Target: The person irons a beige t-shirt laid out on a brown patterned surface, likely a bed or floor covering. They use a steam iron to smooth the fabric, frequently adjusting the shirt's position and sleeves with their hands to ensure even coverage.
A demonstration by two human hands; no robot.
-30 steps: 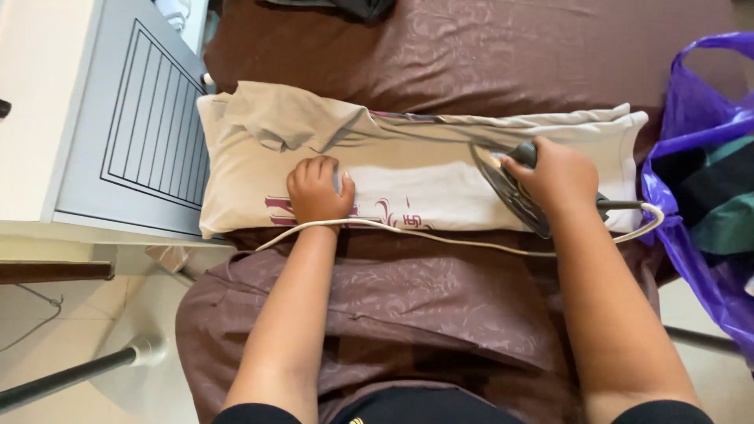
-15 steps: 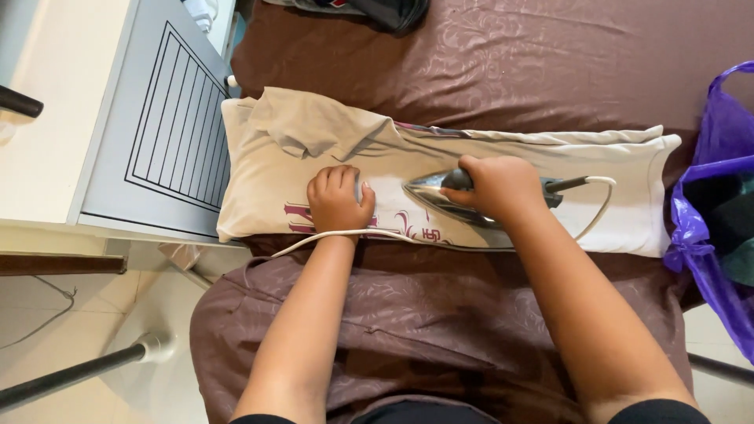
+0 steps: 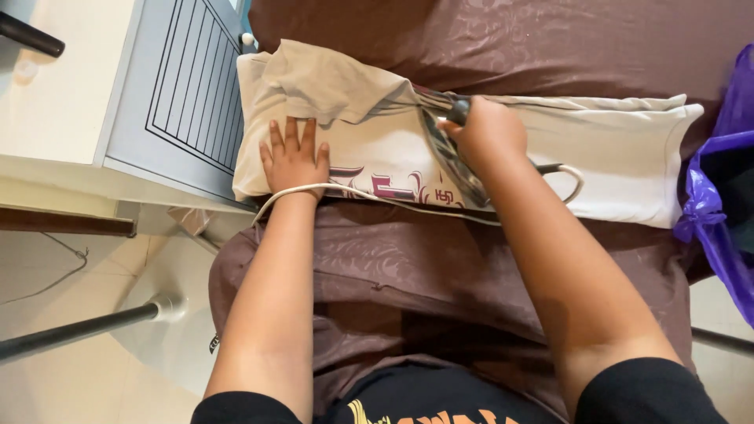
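Brown sheet [image 3: 503, 31] covers the bed; a cream shirt [image 3: 613, 149] lies flat across it. Left hand [image 3: 294, 157] is open, fingers spread, palm pressed flat on the shirt, holding nothing. Right hand [image 3: 483, 129] is closed around the handle of an iron [image 3: 452, 161], whose soleplate rests on the shirt below the knuckles. White cord [image 3: 377, 196] runs from the iron along the shirt's near edge, crossing the left wrist. White cabinet [image 3: 173, 86] stands left of the left hand; a purple bag [image 3: 719, 212] sits well right of the right hand.
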